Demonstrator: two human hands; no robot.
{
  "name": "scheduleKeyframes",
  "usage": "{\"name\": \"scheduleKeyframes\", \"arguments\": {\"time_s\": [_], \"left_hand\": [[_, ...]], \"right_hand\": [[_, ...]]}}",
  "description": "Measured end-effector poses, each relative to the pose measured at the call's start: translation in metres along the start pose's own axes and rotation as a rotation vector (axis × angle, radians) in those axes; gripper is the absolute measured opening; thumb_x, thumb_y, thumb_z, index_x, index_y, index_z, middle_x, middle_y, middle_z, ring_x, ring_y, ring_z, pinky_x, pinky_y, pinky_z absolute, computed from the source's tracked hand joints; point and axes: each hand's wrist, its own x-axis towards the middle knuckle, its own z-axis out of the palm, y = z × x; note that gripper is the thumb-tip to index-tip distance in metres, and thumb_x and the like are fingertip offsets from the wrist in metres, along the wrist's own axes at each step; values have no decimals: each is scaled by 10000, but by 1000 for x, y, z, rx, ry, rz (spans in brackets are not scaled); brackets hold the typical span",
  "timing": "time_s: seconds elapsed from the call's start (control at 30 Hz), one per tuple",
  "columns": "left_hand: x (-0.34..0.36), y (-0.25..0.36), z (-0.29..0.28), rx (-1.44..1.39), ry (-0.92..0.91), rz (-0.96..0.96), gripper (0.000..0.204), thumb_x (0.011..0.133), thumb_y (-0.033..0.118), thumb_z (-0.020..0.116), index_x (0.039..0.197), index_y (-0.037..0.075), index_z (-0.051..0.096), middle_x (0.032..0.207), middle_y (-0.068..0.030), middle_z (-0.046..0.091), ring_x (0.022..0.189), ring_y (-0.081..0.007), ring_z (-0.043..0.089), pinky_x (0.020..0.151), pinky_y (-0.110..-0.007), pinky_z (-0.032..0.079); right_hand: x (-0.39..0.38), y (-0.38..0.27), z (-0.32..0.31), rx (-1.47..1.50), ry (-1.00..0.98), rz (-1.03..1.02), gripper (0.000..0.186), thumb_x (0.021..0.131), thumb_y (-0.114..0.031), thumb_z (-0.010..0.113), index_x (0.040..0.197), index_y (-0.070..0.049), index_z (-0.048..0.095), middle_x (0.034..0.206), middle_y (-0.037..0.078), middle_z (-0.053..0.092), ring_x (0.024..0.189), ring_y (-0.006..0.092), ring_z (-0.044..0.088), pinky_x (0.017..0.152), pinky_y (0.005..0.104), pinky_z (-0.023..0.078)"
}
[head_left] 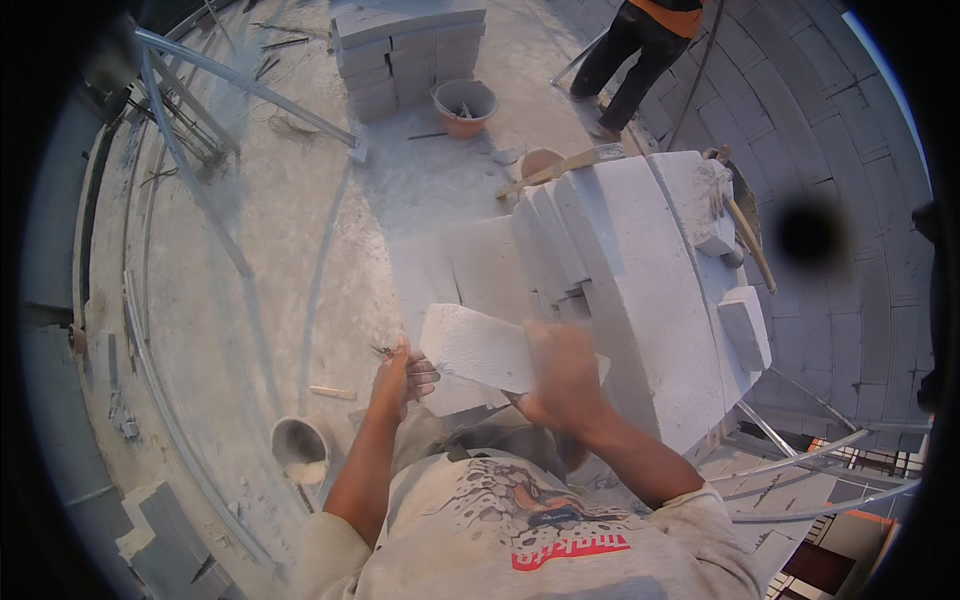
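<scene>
A pale, light concrete block [475, 347] is tilted in front of me, above other blocks. My right hand [565, 375], smeared by motion, is wrapped over its right part, and a bit of white shows beyond the hand. Something dark sticks out under that hand; its kind is hidden. My left hand [403, 376] is beside the block's left end, thumb up and fingers apart, the fingertips close to its lower corner. Whether they touch it I cannot tell. Thin dark wire-like bits [383, 350] show by the thumb; I cannot tell whether they are held.
A stack of large blocks [640, 300] rises at right, with a wooden-handled tool [748, 240] on it. Buckets [300, 445] [465, 108] stand left and far ahead. Metal poles [250, 90] lean at left. A person in dark trousers [635, 60] stands beyond, near the block wall [800, 130].
</scene>
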Motion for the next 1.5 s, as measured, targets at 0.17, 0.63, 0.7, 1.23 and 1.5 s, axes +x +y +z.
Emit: {"name": "scheduleKeyframes", "arguments": {"time_s": [0.17, 0.63, 0.7, 1.23, 1.5], "left_hand": [[21, -15, -199, 390, 454, 193, 478, 927, 449, 564, 1068, -6, 615, 923, -86, 632, 813, -170, 628, 602, -270, 462], [18, -48, -398, 458, 720, -193, 399, 932, 418, 518, 1079, 50, 562, 790, -34, 596, 649, -165, 585, 528, -311, 440], [68, -23, -318, 434, 480, -3, 323, 907, 359, 585, 921, 36, 579, 716, -40, 560, 600, -129, 527, 464, -281, 385], [128, 204, 334, 860, -277, 1319, 648, 807, 383, 736, 1313, 55, 498, 1160, -214, 588, 1023, -297, 621, 873, -391, 489], [121, 224, 419, 1126, 2, 1300, 447, 812, 419, 680, 1102, 79, 653, 879, -183, 698, 867, -328, 673, 774, -400, 499]], "right_hand": [[61, 35, 182, 36, -263, 541, 760, 610, -275, 803, 1218, -19, 426, 1040, 181, 528, 1028, 347, 523, 880, 438, 415], [69, 142, 307, -95, 97, 1049, 750, 791, -257, 717, 1381, 7, 337, 1329, 262, 375, 1266, 400, 384, 1056, 506, 312], [50, 122, 283, 1, 112, 935, 719, 795, -259, 709, 1366, 11, 366, 1352, 288, 356, 1271, 427, 380, 1054, 481, 335], [-381, 36, 253, 360, -238, 1780, 528, 707, -340, 678, 1035, 71, 626, 1039, 280, 641, 1054, 404, 604, 937, 427, 471], [-465, 109, 263, 739, -61, 1772, 422, 739, -345, 659, 953, 19, 635, 923, 243, 666, 871, 380, 651, 792, 433, 495]]}}
